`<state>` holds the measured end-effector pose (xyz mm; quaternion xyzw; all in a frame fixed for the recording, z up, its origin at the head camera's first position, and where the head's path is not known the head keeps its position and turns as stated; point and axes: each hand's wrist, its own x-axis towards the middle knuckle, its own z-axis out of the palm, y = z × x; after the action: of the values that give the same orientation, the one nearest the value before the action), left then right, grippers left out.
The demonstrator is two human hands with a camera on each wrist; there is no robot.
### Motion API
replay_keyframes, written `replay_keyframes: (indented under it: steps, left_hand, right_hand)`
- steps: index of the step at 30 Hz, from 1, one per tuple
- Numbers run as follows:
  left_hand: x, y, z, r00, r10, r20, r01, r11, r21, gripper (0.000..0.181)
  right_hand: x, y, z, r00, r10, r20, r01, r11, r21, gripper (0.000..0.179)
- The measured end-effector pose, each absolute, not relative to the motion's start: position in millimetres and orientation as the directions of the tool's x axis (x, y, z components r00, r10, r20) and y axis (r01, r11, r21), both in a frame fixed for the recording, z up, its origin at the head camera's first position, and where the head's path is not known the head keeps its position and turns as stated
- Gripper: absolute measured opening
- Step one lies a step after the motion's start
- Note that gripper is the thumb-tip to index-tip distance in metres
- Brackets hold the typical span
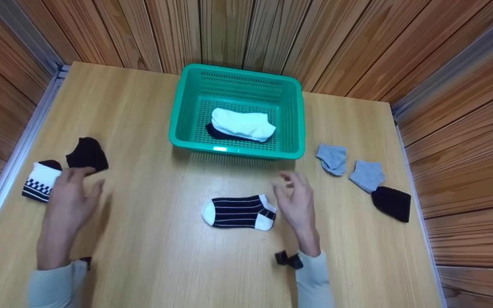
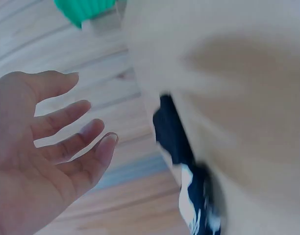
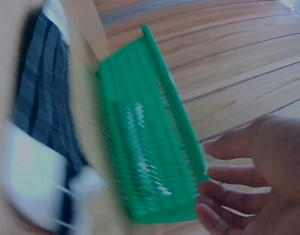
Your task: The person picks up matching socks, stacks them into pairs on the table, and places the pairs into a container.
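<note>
My left hand (image 1: pixel 70 201) hovers at the left of the table with fingers loosely bent and nothing in them. It is nearest to a white sock with a black checkered band (image 1: pixel 39 182) and a black sock (image 1: pixel 87 155), and partly covers the checkered one. My right hand (image 1: pixel 297 201) is above the table, right of a black sock with white stripes, toe and heel (image 1: pixel 236 212); its fingers are relaxed and hold nothing. The striped sock lies flat in the middle. In the right wrist view the striped sock (image 3: pixel 44 93) shows blurred.
A green plastic basket (image 1: pixel 301 124) stands at the back centre, with a white sock (image 1: pixel 242 123) lying over a black one inside. To the right lie two grey socks (image 1: pixel 332 159) and a black sock (image 1: pixel 392 204). Wood-panelled walls (image 1: pixel 246 34) enclose the table on three sides.
</note>
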<state>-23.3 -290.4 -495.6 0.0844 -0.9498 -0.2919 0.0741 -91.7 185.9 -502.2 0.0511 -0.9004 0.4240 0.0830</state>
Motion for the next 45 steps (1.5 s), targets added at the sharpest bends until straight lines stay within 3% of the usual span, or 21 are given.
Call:
replay_keyframes:
  steps: [10,18,28,45]
  left_hand:
    - [-28.1,-345.9,-483.2,-0.901,-0.431,-0.046,-0.404,0.798,0.447,0.054]
    - [-41.6,-396.3,-513.3,-0.81,-0.553,-0.194,-0.585,0.742,0.329,0.065]
    - [-43.9,-408.4,-535.3,-0.803,-0.519,-0.291,-0.595,0.721,0.355,0.087]
    - [-46.0,-418.6,-546.9,-0.794,-0.503,-0.341,-0.607,0.675,0.419,0.085]
  right_hand:
    - [-173.6,212.0,-468.7,-0.971,0.019,0.237,-0.165,0.664,-0.729,0.045]
    - [-234.9,216.8,-471.2,-0.991,-0.045,0.127,-0.119,0.732,-0.671,0.06]
    - [-272.2,207.8,-484.9,-0.993,-0.108,0.037,-0.107,0.771,-0.628,0.074]
    - [-293.3,207.4,-488.5,-0.995,-0.092,-0.049,-0.039,0.767,-0.641,0.077]
